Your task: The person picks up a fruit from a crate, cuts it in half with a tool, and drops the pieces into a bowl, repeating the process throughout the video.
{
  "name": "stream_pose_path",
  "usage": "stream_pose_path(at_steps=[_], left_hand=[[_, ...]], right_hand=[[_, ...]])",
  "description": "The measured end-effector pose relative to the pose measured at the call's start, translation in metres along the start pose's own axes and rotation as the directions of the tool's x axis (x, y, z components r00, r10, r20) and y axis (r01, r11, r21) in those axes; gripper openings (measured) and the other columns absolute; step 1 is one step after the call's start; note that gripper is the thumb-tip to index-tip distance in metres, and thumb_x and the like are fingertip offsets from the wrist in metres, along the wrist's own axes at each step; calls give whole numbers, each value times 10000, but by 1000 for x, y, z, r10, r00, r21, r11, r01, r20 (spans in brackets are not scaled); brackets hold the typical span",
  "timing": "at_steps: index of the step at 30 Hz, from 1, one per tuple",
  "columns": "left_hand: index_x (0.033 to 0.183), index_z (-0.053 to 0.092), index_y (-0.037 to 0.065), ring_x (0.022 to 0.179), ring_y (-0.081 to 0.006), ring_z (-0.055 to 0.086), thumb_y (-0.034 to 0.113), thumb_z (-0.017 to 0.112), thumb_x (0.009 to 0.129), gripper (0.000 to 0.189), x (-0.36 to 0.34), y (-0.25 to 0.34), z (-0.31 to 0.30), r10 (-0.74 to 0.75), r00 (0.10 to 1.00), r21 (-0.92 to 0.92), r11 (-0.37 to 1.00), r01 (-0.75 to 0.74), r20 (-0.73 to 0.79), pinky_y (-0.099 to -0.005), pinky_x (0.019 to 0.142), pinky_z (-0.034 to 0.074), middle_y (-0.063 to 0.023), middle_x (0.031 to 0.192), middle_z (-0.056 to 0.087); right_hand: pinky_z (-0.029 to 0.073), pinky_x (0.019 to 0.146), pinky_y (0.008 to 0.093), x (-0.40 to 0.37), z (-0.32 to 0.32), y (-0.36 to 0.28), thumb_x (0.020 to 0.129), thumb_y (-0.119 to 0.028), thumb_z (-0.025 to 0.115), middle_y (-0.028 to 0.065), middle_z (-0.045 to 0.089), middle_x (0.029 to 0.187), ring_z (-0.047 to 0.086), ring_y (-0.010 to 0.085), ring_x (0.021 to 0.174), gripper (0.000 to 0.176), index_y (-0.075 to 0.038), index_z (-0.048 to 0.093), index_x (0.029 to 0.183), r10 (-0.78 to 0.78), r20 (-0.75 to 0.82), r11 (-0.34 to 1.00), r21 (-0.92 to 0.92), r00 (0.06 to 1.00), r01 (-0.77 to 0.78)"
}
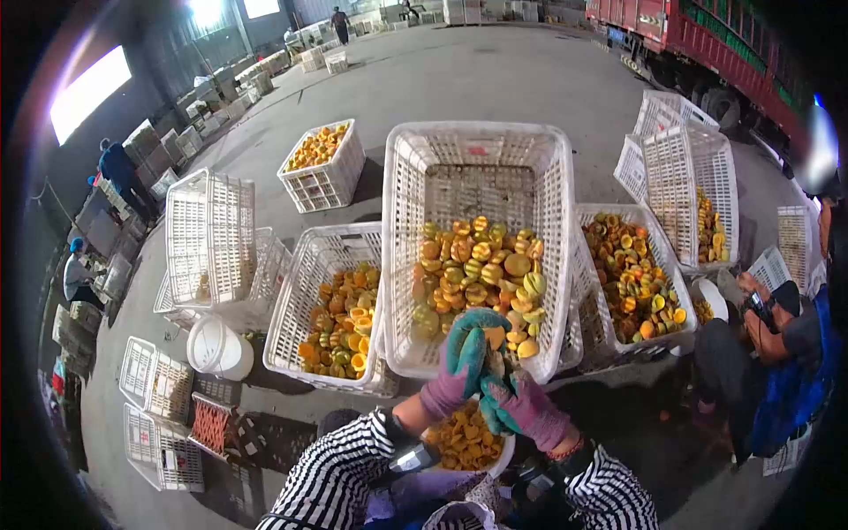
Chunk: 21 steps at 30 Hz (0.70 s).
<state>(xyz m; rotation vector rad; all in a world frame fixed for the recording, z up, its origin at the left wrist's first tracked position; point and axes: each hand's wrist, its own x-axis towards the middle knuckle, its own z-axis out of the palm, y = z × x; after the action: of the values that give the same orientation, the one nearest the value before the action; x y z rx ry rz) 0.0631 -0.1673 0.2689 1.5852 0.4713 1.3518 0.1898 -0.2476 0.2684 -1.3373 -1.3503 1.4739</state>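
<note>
My left hand [461, 353], in a green and purple glove, is closed around a piece of orange fruit [495, 337], mostly hidden by the fingers. Just beside it, my right hand [528, 409], gloved the same way, has its fingers closed close to the fruit; a small brownish thing shows between the hands, too hidden to name. Below them stands a white bucket [505, 457] holding orange fruit pieces [465, 440]. Directly ahead, a large white crate [399, 221] contains striped yellow, green and orange fruit [477, 265].
Crates of cut fruit stand left [291, 291] and right [676, 274]. A smaller fruit crate [322, 181] sits farther off. To the left are stacked crates [208, 234] and a white bucket [221, 349]. A co-worker [777, 353] sits at right. A red truck [698, 53] stands behind.
</note>
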Motion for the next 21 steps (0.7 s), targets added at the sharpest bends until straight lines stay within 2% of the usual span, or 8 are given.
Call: stream_pose_path(at_steps=[4,7,9,11,13,14,19,21], left_hand=[[1079,525,-3,953,-218,543,208,400,938,283,-3,7,7,-107,994,-130,986,104,-16,-329,850,428,-141,1062,545],[1091,522,2,954,-206,536,220,404,936,292,2,15,5,-153,988,-156,977,146,-34,-328,851,426,-143,1069,540],[1076,532,-2,944,-234,540,181,404,918,274,5,18,0,-221,975,31,975,221,7,-344,851,424,-143,1049,551],[1057,544,-7,933,-251,542,160,403,906,266,6,4,-10,0,997,57,998,-5,82,-355,847,425,-145,1032,559],[1039,556,-11,922,-269,545,138,401,893,260,7,1,-16,222,962,67,970,-234,158,-367,843,426,-146,1014,566],[1022,568,-16,926,-285,545,123,407,881,256,9,4,-19,222,946,77,966,-246,235,-376,844,425,-148,995,574],[997,587,-42,866,-231,582,152,466,878,259,11,11,-28,129,945,67,986,-155,300,-330,782,458,-148,957,595],[974,596,-37,799,-190,594,188,480,887,268,10,14,-23,113,966,89,987,-137,231,-292,736,467,-128,931,607]], right_hand=[[470,744,363,3,9,7,901,-221,538,118,629,912,594,256,777,359,26,494,1159,-258,-111,961,71,960,266],[474,713,320,5,-3,5,923,-226,515,88,622,930,585,215,764,348,6,483,1180,-490,-111,848,-291,865,443],[473,692,262,2,-12,4,938,-242,502,55,621,947,582,157,782,377,-12,453,1232,-87,160,903,429,983,11],[459,633,225,5,-14,12,941,-263,509,16,599,909,571,116,753,380,-37,444,1239,-152,158,942,321,976,95],[447,581,234,9,-15,43,932,-277,531,9,579,859,553,104,686,339,-45,487,1176,-20,570,468,731,821,-497],[448,570,227,0,-8,22,937,-271,523,30,581,881,552,107,704,296,-43,524,1125,76,391,762,570,917,-307],[471,664,255,4,-1,14,917,-235,552,66,595,928,567,122,802,277,-42,548,1116,-1,443,731,612,897,-301],[455,560,260,4,2,-2,905,-228,571,35,590,823,559,104,654,270,-42,549,1099,-168,153,960,248,974,126]])
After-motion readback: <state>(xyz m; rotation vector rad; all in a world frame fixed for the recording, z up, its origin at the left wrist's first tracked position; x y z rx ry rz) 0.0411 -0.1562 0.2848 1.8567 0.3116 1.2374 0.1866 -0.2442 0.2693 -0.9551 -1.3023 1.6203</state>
